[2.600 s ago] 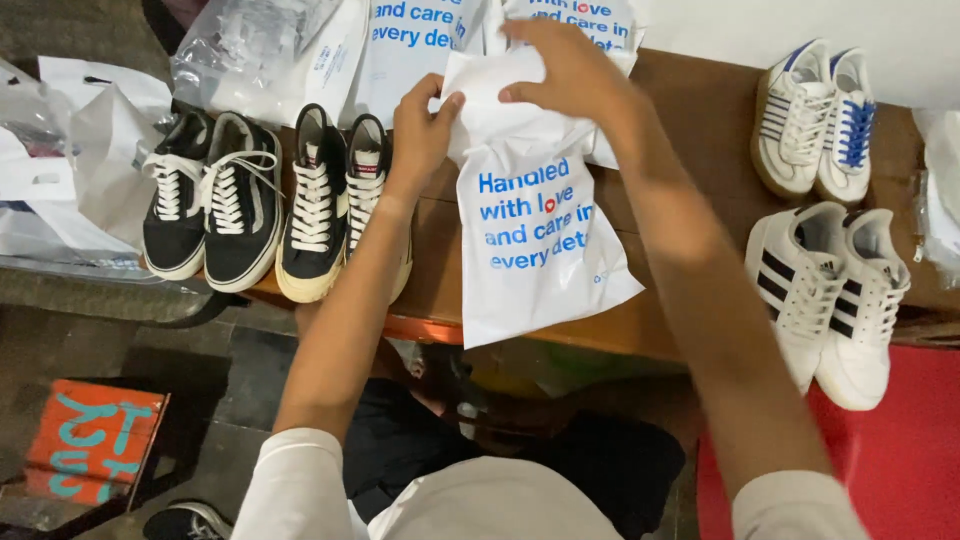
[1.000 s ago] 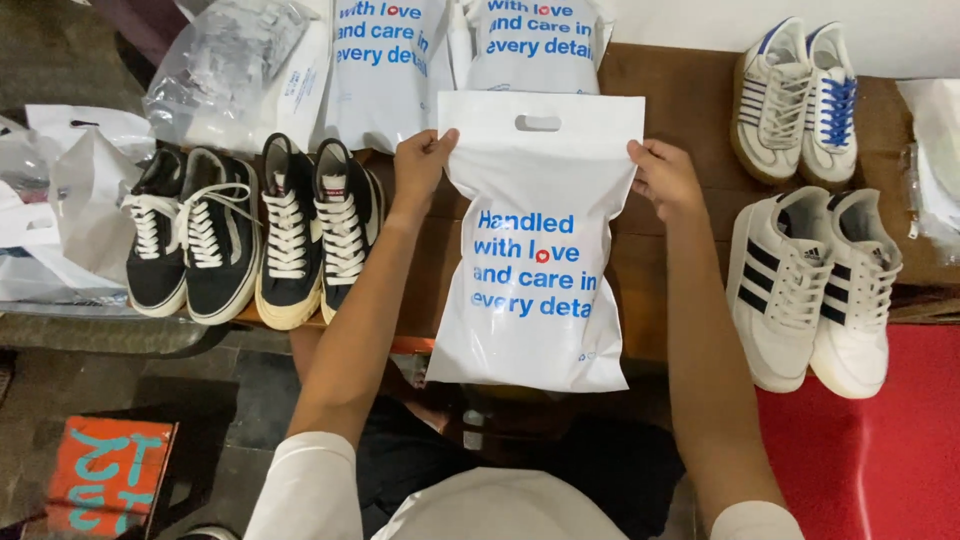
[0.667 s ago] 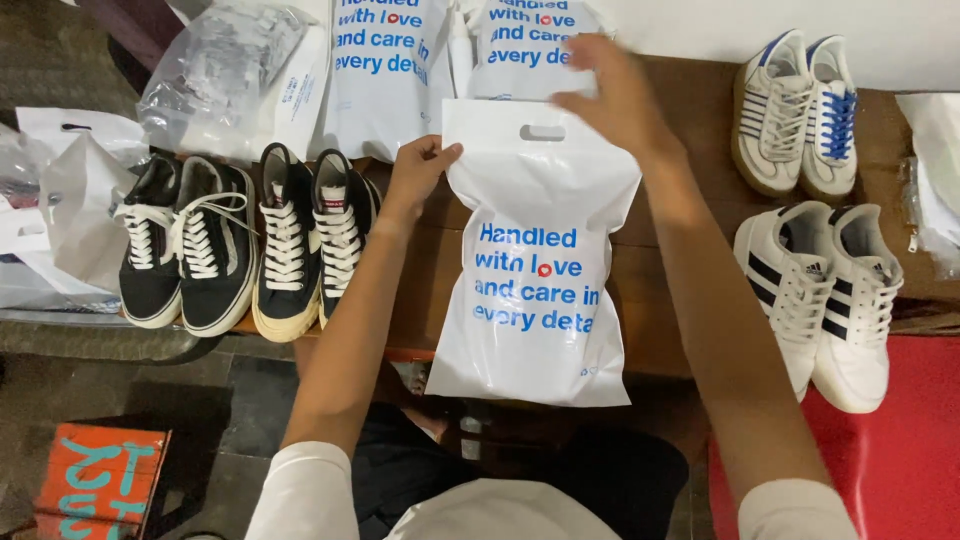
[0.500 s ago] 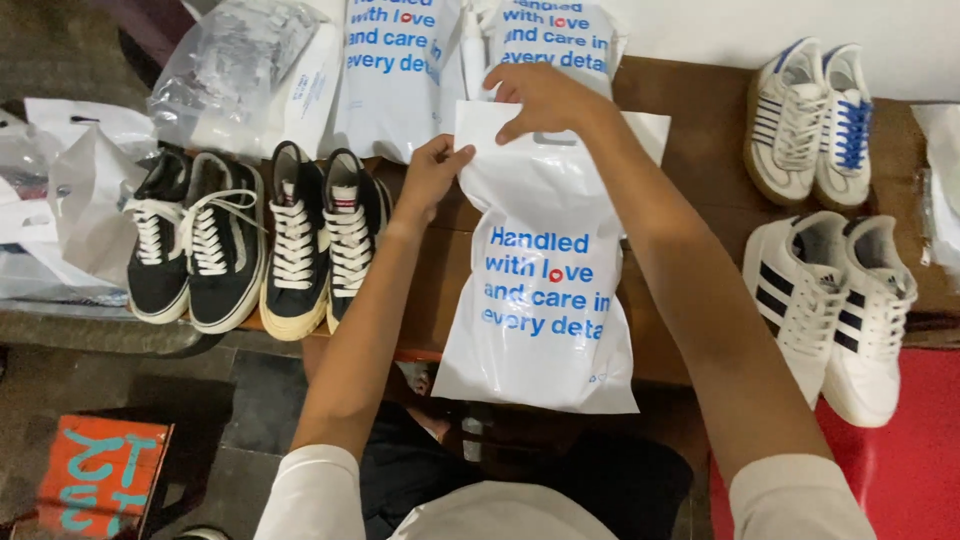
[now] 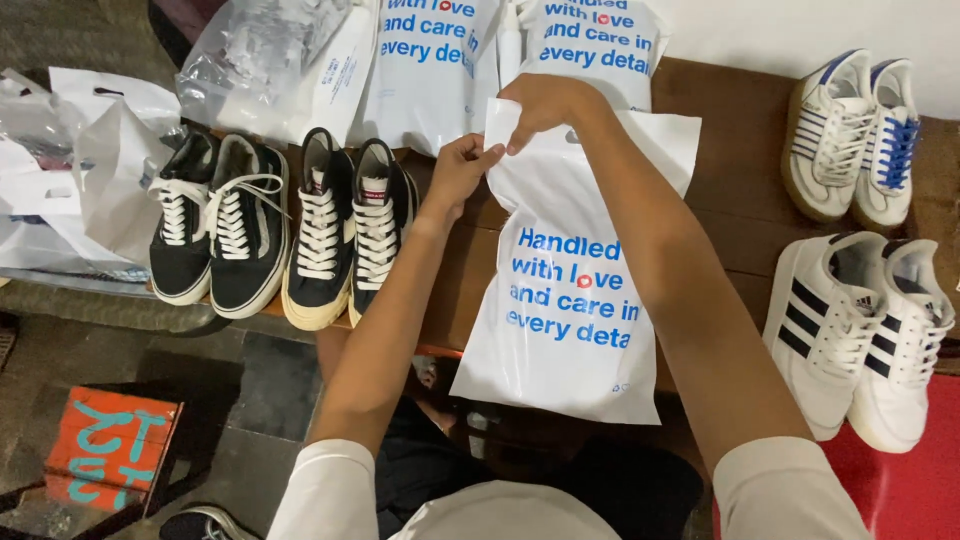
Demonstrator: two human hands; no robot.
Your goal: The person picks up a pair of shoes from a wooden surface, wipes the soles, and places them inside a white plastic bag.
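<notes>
Head view: a white plastic bag (image 5: 575,300) lies on the brown table (image 5: 740,170), long axis running 12 to 6 o'clock.
Left hand (image 5: 462,172): pinching the bag's top-left corner.
Right hand (image 5: 545,100): pinching the top edge, at 1 o'clock from the left hand.
Neighbours: black sneakers (image 5: 345,235) at 9 o'clock from the bag.

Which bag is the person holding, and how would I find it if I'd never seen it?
Look at the brown wooden table with shoes on both sides. In its middle lies a white plastic bag with blue writing. Unlike the other bags at the back, it lies nearest the person, with the left hand and right hand pinching its top.
</notes>
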